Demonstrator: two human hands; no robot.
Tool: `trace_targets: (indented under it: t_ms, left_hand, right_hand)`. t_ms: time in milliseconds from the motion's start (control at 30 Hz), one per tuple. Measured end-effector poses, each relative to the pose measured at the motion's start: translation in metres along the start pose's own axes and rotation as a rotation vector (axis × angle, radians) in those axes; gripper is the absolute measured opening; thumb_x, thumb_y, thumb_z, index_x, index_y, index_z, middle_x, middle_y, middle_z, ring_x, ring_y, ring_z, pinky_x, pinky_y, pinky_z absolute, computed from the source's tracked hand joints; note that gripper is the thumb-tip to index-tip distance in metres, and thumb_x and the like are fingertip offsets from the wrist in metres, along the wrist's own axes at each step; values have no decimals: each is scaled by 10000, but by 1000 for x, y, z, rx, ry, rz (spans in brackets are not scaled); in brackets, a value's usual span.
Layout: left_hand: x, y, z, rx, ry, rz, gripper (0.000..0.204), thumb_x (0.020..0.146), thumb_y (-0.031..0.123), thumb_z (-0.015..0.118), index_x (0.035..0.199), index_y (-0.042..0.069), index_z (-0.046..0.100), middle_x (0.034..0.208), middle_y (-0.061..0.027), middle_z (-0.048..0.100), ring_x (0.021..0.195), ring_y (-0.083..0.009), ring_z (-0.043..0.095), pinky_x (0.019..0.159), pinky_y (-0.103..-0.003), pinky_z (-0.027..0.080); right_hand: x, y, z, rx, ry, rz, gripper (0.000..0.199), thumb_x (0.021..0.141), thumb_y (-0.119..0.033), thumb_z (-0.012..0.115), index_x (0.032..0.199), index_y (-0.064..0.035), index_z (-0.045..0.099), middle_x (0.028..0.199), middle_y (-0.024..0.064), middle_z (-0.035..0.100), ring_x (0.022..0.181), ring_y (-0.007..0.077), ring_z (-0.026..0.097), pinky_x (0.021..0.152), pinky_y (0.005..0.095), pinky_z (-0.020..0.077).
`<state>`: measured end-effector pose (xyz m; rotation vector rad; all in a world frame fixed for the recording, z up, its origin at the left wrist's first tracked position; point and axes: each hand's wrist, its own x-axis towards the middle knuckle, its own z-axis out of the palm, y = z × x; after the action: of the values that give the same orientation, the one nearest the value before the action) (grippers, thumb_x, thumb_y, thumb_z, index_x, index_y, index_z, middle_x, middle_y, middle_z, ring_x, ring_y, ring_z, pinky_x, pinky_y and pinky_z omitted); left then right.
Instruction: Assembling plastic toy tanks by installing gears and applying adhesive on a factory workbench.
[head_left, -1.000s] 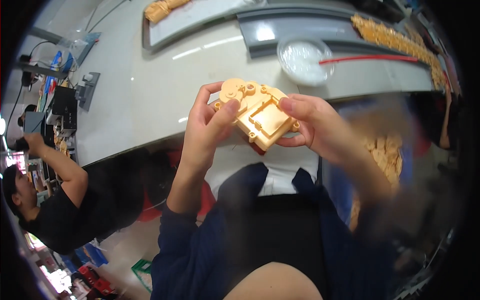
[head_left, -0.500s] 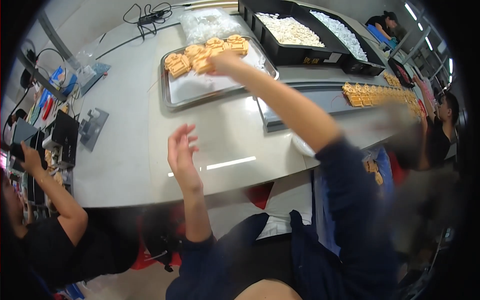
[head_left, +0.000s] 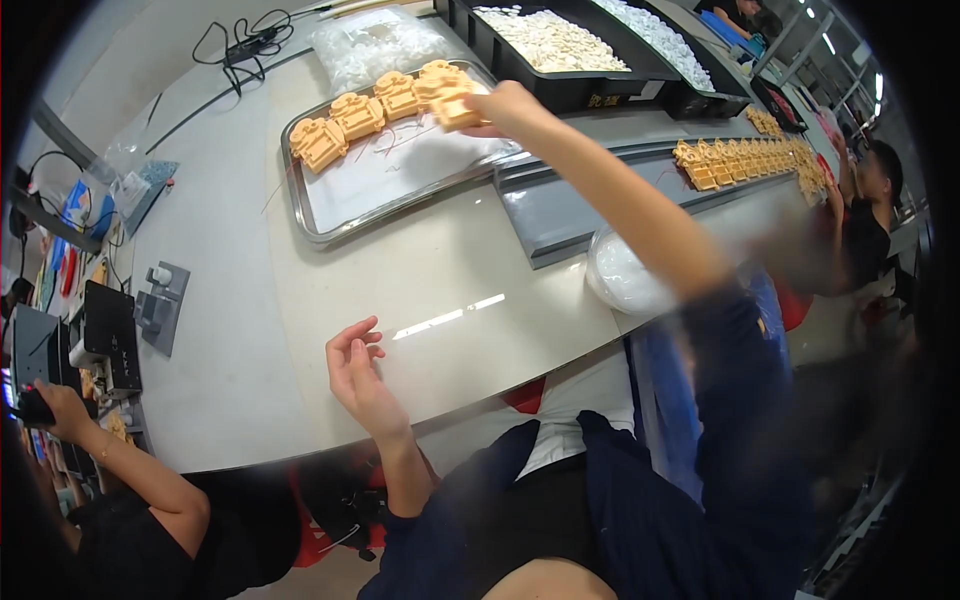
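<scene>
My right hand (head_left: 505, 105) is stretched far out over the metal tray (head_left: 345, 215) and is closed on an orange plastic part (head_left: 457, 108) at the tray's right end. Several more orange plastic parts (head_left: 358, 115) lie in a row along the tray's far edge. My left hand (head_left: 358, 372) hovers over the white table (head_left: 250, 330) near its front edge, fingers apart, holding nothing.
A grey conveyor (head_left: 600, 195) carries a row of orange parts (head_left: 745, 160) at the right. Black bins (head_left: 560, 45) of white pieces stand at the back, beside a clear bag (head_left: 375, 45). A white bowl (head_left: 625, 275) sits by my right arm. Other people work at left (head_left: 110, 470) and right (head_left: 870, 215).
A second ago both hands held the orange part close to my body. My right hand has since carried it out to the tray, and my left hand has let go and opened.
</scene>
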<state>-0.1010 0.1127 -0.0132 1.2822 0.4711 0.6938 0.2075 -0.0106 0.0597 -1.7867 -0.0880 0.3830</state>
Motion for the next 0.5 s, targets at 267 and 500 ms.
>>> trace_targets:
  t_ms: [267, 500]
  left_hand:
    - [-3, 0, 6, 134, -72, 85, 217, 927, 133, 419, 992, -4, 574, 1013, -100, 609, 869, -131, 511, 751, -249, 391]
    - [-6, 4, 12, 225, 4, 55, 243, 928, 150, 422, 987, -13, 592, 934, -71, 577, 857, -128, 499, 730, -250, 392]
  right_hand:
    - [-33, 11, 85, -396, 23, -186, 347, 803, -262, 617, 858, 79, 648, 932, 244, 656, 904, 360, 640, 771, 401, 511]
    - [-19, 30, 159, -719, 127, -481, 202, 784, -156, 614, 856, 26, 661, 908, 214, 641, 891, 353, 628, 785, 393, 509]
